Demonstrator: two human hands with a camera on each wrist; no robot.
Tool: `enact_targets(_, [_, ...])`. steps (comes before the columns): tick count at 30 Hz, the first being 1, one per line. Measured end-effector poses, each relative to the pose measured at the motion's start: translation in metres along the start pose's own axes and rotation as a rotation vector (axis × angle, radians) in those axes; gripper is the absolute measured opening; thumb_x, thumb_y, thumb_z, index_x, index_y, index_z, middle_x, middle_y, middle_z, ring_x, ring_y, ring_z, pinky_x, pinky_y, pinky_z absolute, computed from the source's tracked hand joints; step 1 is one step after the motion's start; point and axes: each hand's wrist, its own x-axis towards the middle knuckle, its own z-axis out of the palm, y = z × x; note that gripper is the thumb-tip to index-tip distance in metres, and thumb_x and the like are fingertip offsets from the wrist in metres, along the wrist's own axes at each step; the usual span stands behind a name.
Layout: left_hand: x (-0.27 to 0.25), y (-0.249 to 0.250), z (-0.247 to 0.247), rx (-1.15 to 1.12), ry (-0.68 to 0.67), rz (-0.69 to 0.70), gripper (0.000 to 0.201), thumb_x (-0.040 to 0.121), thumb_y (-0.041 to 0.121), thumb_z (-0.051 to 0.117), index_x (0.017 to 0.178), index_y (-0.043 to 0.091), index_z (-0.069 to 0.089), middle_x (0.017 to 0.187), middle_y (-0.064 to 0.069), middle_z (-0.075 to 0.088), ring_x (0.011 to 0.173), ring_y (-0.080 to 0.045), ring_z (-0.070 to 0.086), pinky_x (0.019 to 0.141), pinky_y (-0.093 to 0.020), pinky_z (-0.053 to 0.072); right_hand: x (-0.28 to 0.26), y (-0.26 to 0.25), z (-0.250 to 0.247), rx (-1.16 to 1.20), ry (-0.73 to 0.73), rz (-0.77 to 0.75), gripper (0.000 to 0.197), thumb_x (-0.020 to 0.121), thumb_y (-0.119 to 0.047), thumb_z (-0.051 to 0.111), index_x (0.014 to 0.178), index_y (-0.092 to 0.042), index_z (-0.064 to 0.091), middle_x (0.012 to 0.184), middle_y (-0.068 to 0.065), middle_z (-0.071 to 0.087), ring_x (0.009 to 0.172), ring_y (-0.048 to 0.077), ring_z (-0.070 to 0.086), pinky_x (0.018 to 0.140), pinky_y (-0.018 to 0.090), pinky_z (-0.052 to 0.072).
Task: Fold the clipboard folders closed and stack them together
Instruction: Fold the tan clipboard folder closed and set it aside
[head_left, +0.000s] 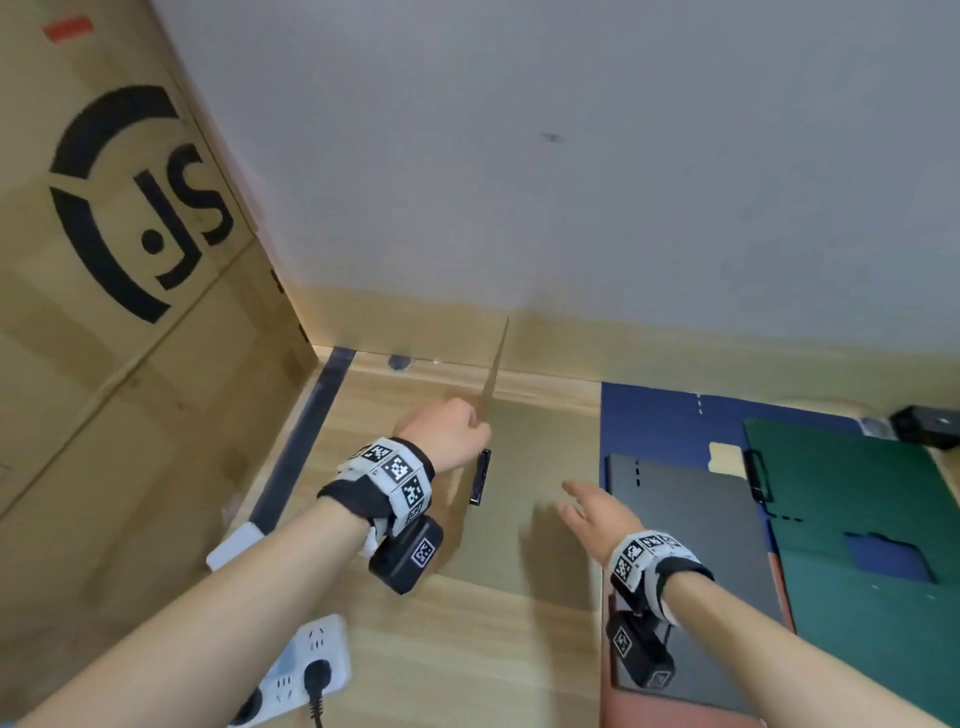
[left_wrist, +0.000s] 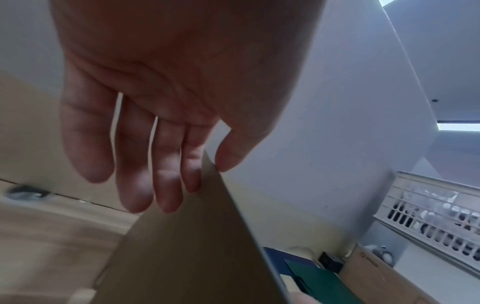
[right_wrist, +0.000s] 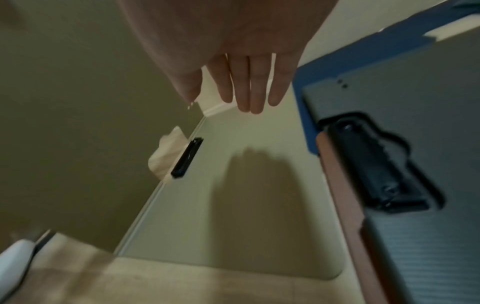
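Power strip (head_left: 306, 670): white, lower left of the head view, one black plug in it, lying on the wooden table (head_left: 467, 649).
Right hand (head_left: 597, 512): lower centre-right of the head view, fingers (right_wrist: 255, 86) straight and slightly spread, grip open and holding nothing, hovering over the flat half of the tan folder; shadow cast on that half.
Left hand (head_left: 441, 431): centre of the head view, straight fingers (left_wrist: 166, 170) against the raised cover's face, thumb at its edge; grip relaxed, not curled round it.
Tan clipboard folder (head_left: 524, 467): centre of the table, half open; one half flat, the other cover standing nearly upright, seen edge-on in the head view; black clip (head_left: 480, 478) on the flat half beside the hinge.
Grey folder (head_left: 685, 525): right of the tan one, lying closed on a blue folder (head_left: 649, 415) and a reddish one (head_left: 670, 719).
Green folder (head_left: 857, 519): far right, lying open and flat, black clip at its left edge.
Cardboard box (head_left: 130, 260): upper left, black logo, standing on the table.
Wall (head_left: 571, 156): pale grey, behind the table.
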Motion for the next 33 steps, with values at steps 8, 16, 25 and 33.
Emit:
enact_targets(8, [0.04,0.018,0.051,-0.035,-0.177,-0.069,0.028,0.087,0.042,0.042,0.085,0.019,0.059,0.079,0.003,0.06,0.069,-0.02,0.056,0.066,-0.031,0.045,-0.012,0.021,-0.017,0.564,0.0,0.19,0.087,0.079,-0.078,0.032,0.137,-0.017,0.052,0.118,0.003,0.069,0.104,0.019,0.068,0.103,0.045,0.047])
enact_targets(16, [0.024,-0.045,0.121,-0.086,-0.244,-0.278,0.029,0.093,0.014,0.048,0.121,0.01,0.057,0.112,-0.011,0.062,0.096,-0.028,0.058,0.084,-0.032,0.048,0.002,0.047,0.037,0.326,-0.053,0.335,0.097,0.091,-0.05,0.054,0.155,-0.016,-0.01,0.161,0.009,0.025,0.144,0.028,0.032,0.116,0.038,0.03])
enact_targets(25, [0.026,-0.09,0.15,-0.511,-0.142,-0.589,0.071,0.083,0.048,0.065,0.141,0.009,0.049,0.141,-0.012,0.054,0.127,-0.033,0.053,0.103,-0.039,0.041,0.021,0.035,0.066,0.244,-0.107,0.271,0.083,0.084,-0.062,0.05,0.143,-0.011,0.025,0.152,0.01,0.031,0.143,0.034,0.027,0.118,0.051,0.026])
enact_targets(33, [0.039,-0.087,0.136,-0.787,0.207,-0.483,0.072,0.075,0.063,0.066,0.126,0.012,0.063,0.124,-0.007,0.068,0.112,-0.028,0.063,0.102,-0.048,0.048,0.025,0.032,0.043,0.368,-0.108,0.25,0.074,0.095,-0.05,0.05,0.152,-0.01,0.025,0.156,0.006,0.033,0.145,0.03,0.029,0.119,0.042,0.025])
